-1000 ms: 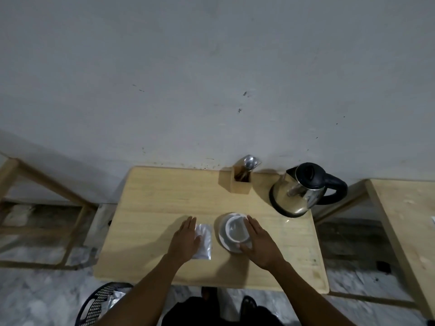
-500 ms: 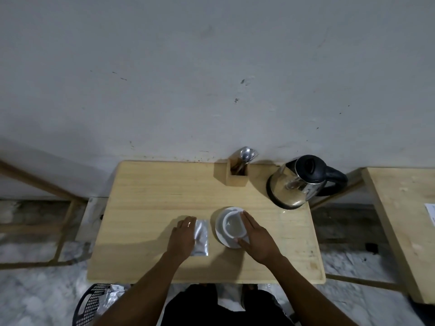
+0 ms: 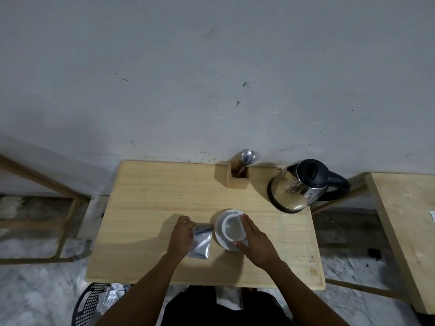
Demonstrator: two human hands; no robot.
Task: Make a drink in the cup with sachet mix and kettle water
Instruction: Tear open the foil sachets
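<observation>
A white cup stands on a white saucer near the middle of the wooden table. My right hand wraps the cup's right side, thumb on the near rim. A silver sachet lies flat just left of the saucer. My left hand pinches the sachet's far left corner with curled fingers. A steel kettle with a black lid and handle stands at the table's far right.
A wooden holder with spoons stands at the back edge by the wall. A second wooden table is at the right. A black mesh bin with crumpled wrappers sits on the floor at the lower left.
My left hand went from lying flat on the sachet to curling its fingers around the sachet's far left corner. My right hand stayed on the cup.
</observation>
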